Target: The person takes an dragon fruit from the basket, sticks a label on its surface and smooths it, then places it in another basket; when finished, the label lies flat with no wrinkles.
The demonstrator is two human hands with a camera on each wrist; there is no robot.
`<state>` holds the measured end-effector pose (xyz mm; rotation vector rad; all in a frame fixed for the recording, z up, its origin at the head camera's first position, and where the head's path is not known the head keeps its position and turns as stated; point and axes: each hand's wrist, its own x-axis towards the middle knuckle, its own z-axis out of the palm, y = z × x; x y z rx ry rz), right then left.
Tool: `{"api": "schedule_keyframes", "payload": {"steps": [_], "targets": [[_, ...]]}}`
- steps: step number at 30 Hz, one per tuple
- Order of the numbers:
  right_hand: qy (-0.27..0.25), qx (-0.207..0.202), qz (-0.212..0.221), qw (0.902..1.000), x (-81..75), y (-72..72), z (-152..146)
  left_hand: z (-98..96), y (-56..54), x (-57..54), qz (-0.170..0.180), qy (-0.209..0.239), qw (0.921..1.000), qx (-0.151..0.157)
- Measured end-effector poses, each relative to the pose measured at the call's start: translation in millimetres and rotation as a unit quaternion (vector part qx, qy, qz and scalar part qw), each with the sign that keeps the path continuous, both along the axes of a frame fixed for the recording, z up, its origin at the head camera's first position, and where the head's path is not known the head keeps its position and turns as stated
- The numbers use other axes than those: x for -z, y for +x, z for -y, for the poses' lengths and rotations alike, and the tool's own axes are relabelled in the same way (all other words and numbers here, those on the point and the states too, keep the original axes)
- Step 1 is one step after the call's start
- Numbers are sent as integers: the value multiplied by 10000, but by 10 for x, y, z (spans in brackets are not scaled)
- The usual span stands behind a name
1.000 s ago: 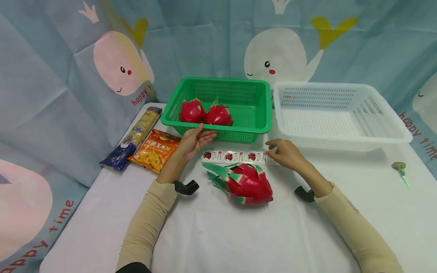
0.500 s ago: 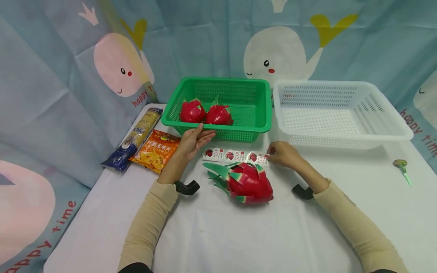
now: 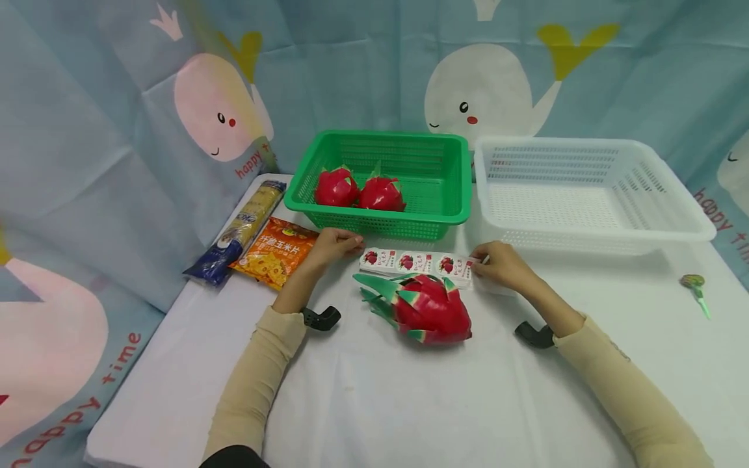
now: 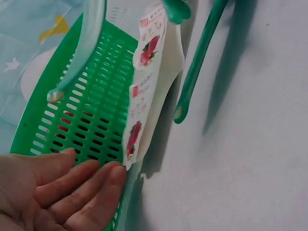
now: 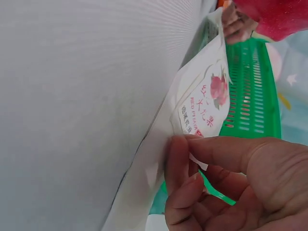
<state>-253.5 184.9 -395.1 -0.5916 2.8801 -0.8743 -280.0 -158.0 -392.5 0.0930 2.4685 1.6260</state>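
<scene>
A strip of dragon fruit stickers (image 3: 404, 261) stretches in front of the green basket (image 3: 389, 225). My right hand (image 3: 502, 265) pinches its right end between thumb and index finger; the right wrist view shows a printed label (image 5: 210, 98) just beyond the fingertips. At the strip's left end is my left hand (image 3: 333, 248), its fingers loosely bent and thumb apart, fingertips right at the strip's end (image 4: 134, 144). On the near side of the strip lies a large red dragon fruit (image 3: 435, 312) with green leaves pointing left. Two smaller dragon fruits (image 3: 336, 188) sit inside the green basket.
A white basket (image 3: 591, 235) stands at the back right. To the left, an orange snack bag (image 3: 275, 255) lies against a long blue-and-gold packet (image 3: 240, 227). A small lollipop (image 3: 694, 286) with a green stick is at the far right of the table.
My left hand has come down from the green basket's front rim to the strip's left end. My right hand has closed its fingers on the strip's right end.
</scene>
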Motion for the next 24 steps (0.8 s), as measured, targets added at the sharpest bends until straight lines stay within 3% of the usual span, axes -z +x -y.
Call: {"api": "schedule_keyframes", "payload": {"steps": [6,11,16,24], "targets": [[-55,91,-206,9997,-4,64,-69,-61,-57,24,-231,-689,9974,-28],[-105,173,-288,9994,3,85,-96,-121,-129,38,473,-603,9969,204],[-108,200,-263,9994,1,88,-115,-176,-148,56,913,-467,9947,67],[-85,218,-243,9994,-19,103,-122,-219,-55,-44,632,-350,9974,46]]}}
